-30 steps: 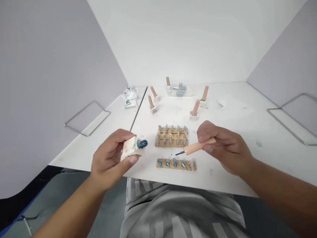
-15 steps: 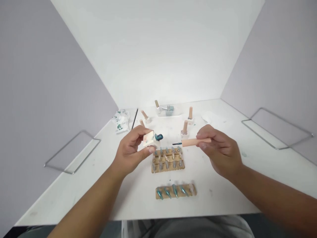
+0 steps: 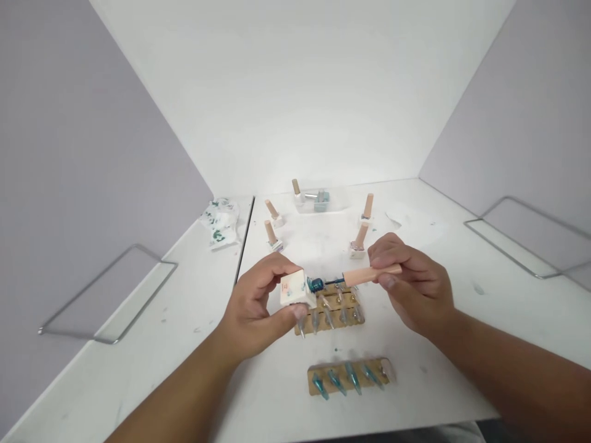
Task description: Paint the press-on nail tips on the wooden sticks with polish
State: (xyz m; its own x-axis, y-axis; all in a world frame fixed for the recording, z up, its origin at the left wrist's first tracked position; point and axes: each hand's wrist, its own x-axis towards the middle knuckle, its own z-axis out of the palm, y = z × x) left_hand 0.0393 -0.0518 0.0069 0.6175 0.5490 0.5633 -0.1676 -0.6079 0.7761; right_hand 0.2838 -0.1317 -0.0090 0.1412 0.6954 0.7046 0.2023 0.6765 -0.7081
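Note:
My left hand (image 3: 258, 307) is closed around a white, square nail polish bottle (image 3: 292, 289), tilted so its teal-smeared neck (image 3: 316, 284) points right. Between the thumb and fingers of my right hand (image 3: 410, 283) is a peach-handled nail polish brush (image 3: 367, 275), its dark bristles at the bottle's mouth. Below the bottle lie cardboard strips (image 3: 323, 321) bearing clear false nails, partly hidden by the bottle and left hand. Closer to me, another cardboard strip (image 3: 314, 371) carries several nails coated shiny teal (image 3: 353, 376) and one pale, clear nail (image 3: 388, 370) at its right end.
Peach-capped polish bottles stand at left (image 3: 271, 234) and right (image 3: 358, 245). Behind them sits a clear tray (image 3: 339, 200) with more bottles. A teal-stained white wipe (image 3: 221, 223) lies far left. Wire frames (image 3: 111, 295) stick out from both side walls.
The brush tip has come to the bottle's mouth from a gap to its right. The camera view has shifted, so the strips appear lower and farther right.

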